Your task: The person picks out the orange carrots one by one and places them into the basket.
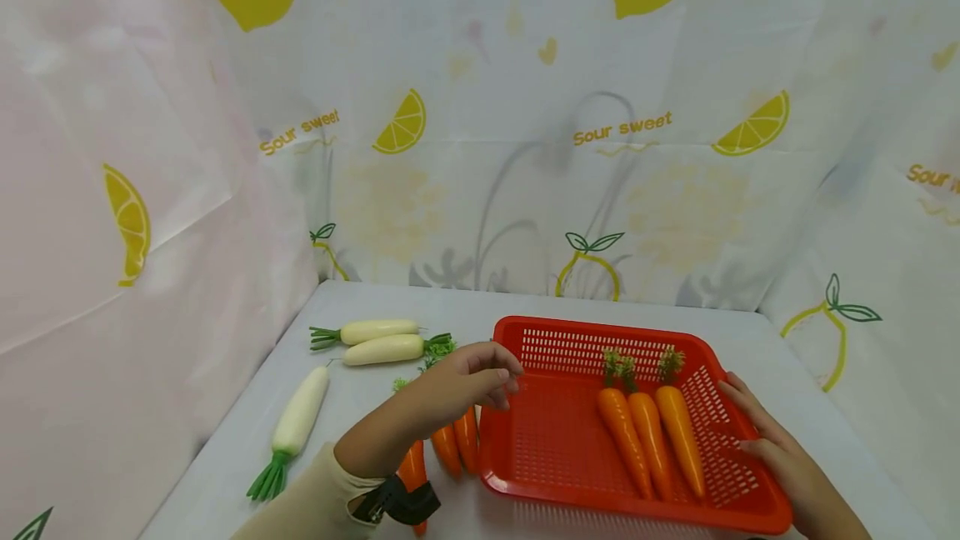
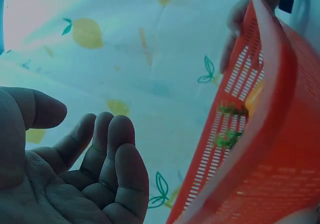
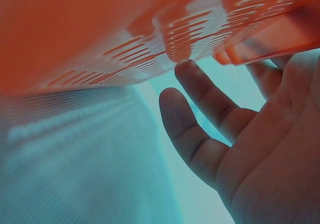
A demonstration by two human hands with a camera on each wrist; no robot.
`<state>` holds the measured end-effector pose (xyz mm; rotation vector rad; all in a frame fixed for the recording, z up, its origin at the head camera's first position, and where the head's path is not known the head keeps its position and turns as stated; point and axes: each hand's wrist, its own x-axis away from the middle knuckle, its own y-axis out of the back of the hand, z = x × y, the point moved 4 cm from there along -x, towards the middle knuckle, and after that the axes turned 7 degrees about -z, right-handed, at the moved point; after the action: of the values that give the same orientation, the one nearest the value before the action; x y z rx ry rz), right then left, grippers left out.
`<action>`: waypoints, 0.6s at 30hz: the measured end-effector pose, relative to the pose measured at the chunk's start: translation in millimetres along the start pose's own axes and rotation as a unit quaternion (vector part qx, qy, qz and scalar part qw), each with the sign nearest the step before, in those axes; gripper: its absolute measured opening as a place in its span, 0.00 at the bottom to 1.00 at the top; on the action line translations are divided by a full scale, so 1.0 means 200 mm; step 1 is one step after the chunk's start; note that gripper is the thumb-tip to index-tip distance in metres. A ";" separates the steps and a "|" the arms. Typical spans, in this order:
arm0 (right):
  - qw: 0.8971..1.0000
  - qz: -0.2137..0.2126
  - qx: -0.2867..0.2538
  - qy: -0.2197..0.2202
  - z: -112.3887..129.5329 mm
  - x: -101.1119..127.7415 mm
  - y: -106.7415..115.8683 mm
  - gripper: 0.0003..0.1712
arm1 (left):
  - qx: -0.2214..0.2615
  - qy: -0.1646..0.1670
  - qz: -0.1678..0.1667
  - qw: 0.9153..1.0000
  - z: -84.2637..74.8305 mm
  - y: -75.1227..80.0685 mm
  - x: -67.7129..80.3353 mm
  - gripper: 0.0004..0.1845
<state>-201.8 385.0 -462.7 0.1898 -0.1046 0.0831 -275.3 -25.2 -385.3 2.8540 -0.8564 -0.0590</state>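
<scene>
My left hand [image 1: 472, 377] hovers at the left rim of a red plastic basket [image 1: 555, 432], its fingers loosely bent and nothing in them; the left wrist view shows the empty palm [image 2: 65, 184]. At the basket's right side, my right hand [image 1: 780, 457] holds the rim, thumb over the top and fingers along the outer wall. In the right wrist view, two fingers [image 3: 200, 149] show below the perforated wall. Three orange carrots [image 1: 651, 440] with green tops lie side by side in the basket's right half. More carrots [image 1: 446, 444] lie left of the basket, partly hidden by my left arm.
Three white radishes lie on the left of the white table [image 1: 360, 423]: two at the back, the nearer radish [image 1: 386, 349] and the farther radish [image 1: 378, 330], plus another radish [image 1: 300, 411] closer to me. A lemon-print cloth [image 1: 480, 190] walls the back and sides.
</scene>
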 end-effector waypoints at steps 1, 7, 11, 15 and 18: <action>1.000 -0.001 0.000 -0.001 0.00 0.00 0.00 0.37 | -0.004 0.004 -0.008 1.000 0.02 0.01 0.01 0.10; 1.000 -0.010 0.003 -0.002 -0.01 -0.01 0.01 0.37 | -0.022 0.023 -0.057 0.998 0.11 0.10 0.07 0.11; 1.000 -0.016 0.001 -0.011 -0.01 -0.01 0.02 0.37 | -0.041 0.038 -0.098 0.994 0.18 0.16 0.10 0.11; 1.000 -0.012 -0.008 -0.016 -0.02 -0.01 0.02 0.38 | -0.068 0.058 -0.157 0.984 0.25 0.22 0.14 0.10; 1.000 -0.010 -0.008 -0.008 -0.02 -0.01 0.02 0.38 | -0.084 0.069 -0.206 0.972 0.30 0.27 0.18 0.10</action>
<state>-203.8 389.0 -466.2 0.1747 -0.1201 0.0601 -279.7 -98.2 -434.5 2.7834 -0.2102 0.0176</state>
